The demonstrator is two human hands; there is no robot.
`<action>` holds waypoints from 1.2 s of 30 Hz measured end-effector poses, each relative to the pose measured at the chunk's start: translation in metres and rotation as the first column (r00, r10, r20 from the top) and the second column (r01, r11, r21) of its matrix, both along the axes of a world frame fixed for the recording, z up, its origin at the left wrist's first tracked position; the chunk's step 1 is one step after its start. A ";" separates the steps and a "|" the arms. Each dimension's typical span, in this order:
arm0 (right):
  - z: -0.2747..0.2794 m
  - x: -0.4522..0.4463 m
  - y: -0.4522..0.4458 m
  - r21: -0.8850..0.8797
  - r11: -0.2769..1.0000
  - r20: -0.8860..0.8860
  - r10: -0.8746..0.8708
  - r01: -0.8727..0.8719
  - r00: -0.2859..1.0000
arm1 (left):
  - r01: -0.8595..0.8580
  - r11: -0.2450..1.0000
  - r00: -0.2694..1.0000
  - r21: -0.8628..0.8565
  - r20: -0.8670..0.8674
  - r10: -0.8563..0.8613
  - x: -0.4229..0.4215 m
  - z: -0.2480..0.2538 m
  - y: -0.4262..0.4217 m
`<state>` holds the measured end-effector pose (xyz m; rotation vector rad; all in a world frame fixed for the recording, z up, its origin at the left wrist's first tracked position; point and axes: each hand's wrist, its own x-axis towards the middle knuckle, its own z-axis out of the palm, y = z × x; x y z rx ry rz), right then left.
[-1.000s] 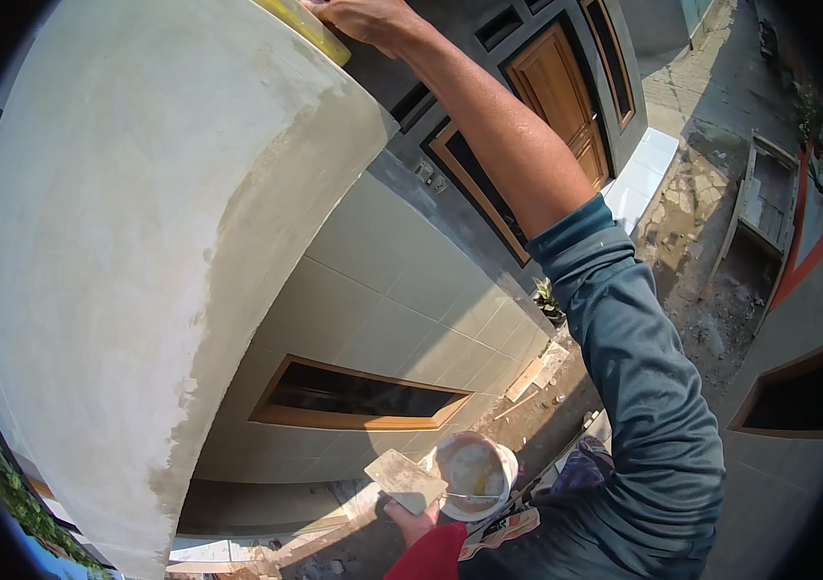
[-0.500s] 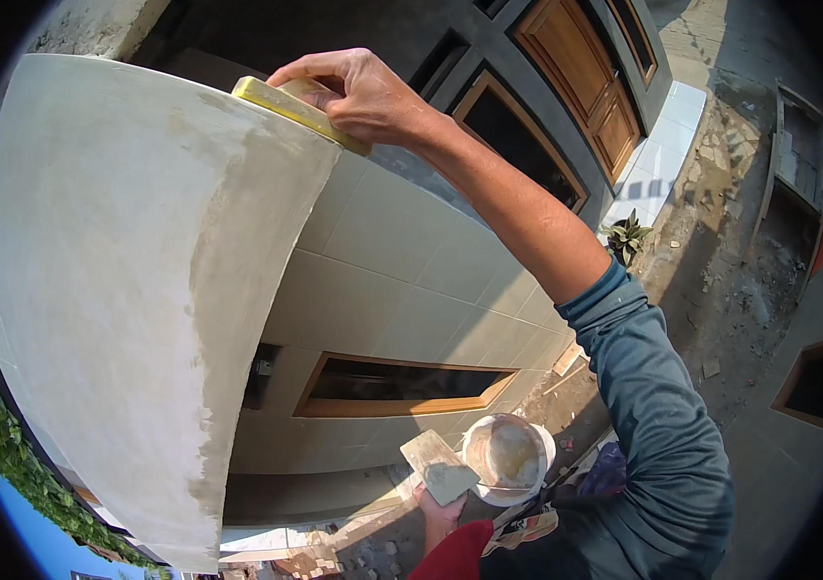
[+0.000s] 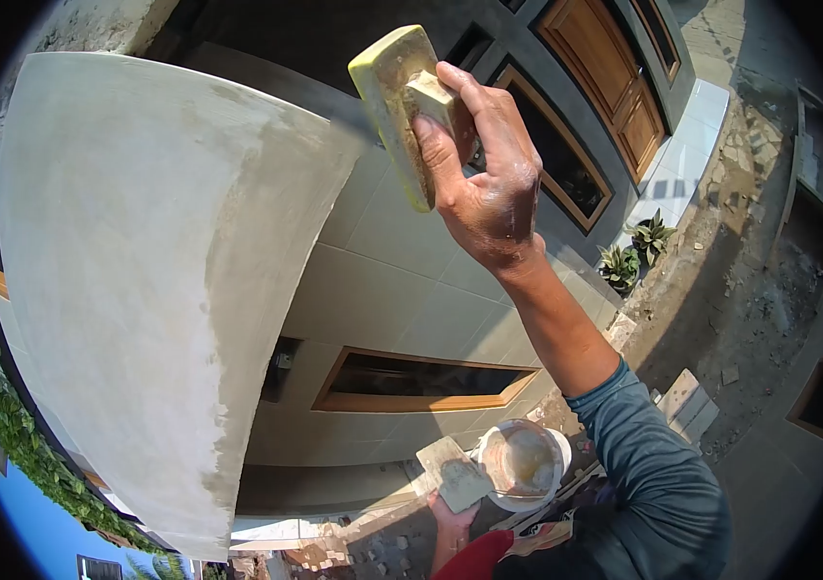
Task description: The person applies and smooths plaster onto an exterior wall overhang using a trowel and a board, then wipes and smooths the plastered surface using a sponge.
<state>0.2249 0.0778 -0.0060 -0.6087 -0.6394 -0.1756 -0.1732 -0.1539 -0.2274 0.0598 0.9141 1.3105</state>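
Yellow at the edge, clamped by its grip between thumb and fingers of right hand point(image 3: 499, 184): float point(image 3: 397, 116), held in air near upper corner of plastered surface point(image 3: 131, 271), with darker band along one side. Lower, in left hand point(image 3: 452, 522), fingers partly hidden but clamped on board point(image 3: 455, 474). Just beside board, white bucket point(image 3: 560, 464). Beyond, wood-framed window point(image 3: 426, 380), then plants point(image 3: 648, 237), brown door point(image 3: 605, 77).
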 end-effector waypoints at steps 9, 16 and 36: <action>0.038 -0.123 -0.040 0.074 0.992 0.635 -0.126 0.102 0.763 | 0.195 0.981 0.728 0.011 -0.672 -0.137 0.010 -0.025 -0.008; 0.040 -0.013 -0.021 -0.063 0.949 0.325 -0.274 0.309 0.905 | -0.068 0.994 0.989 0.081 -0.128 0.078 0.015 -0.015 -0.001; 0.015 -0.069 -0.004 0.443 0.535 -0.279 0.845 -0.719 0.456 | -0.157 0.981 0.988 0.117 0.024 0.156 -0.015 -0.061 0.011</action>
